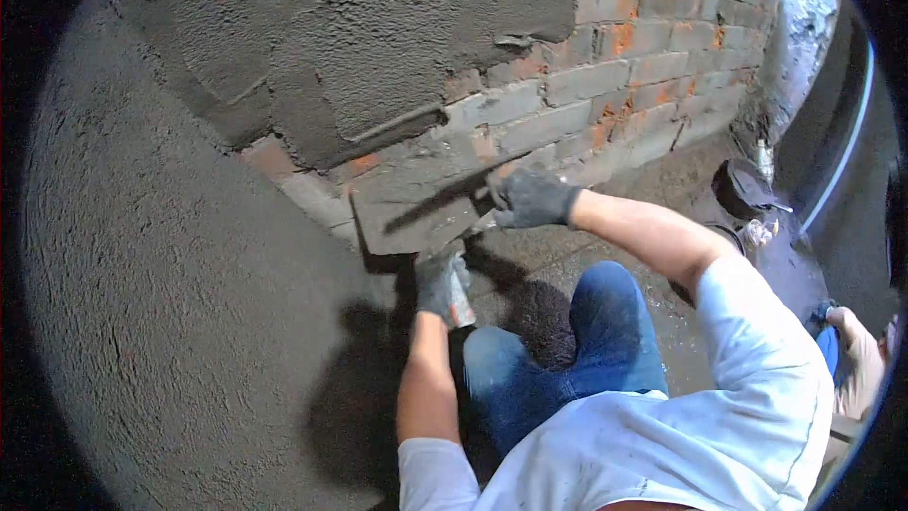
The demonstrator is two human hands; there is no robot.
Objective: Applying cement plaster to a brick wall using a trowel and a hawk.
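Observation:
My left hand (442,279), in a dirty grey glove, is closed beneath a mortar-coated rectangular board (402,222), gripping it from below. My right hand (534,197), also gloved, is closed on a trowel (484,191) at the board's right end. The trowel is partly hidden by the glove, and a long dark edge runs across the board. Both tools are in front of the low, bare courses of a brick wall (586,80), just below a layer of rough grey plaster (397,28).
Rough plastered surface (170,303) fills the left. My knees are on the wet grey floor (596,246). At right are a dark bucket (738,185), small mortar-covered items (761,232), a pale hose (842,161) and another person (856,364) at the rim.

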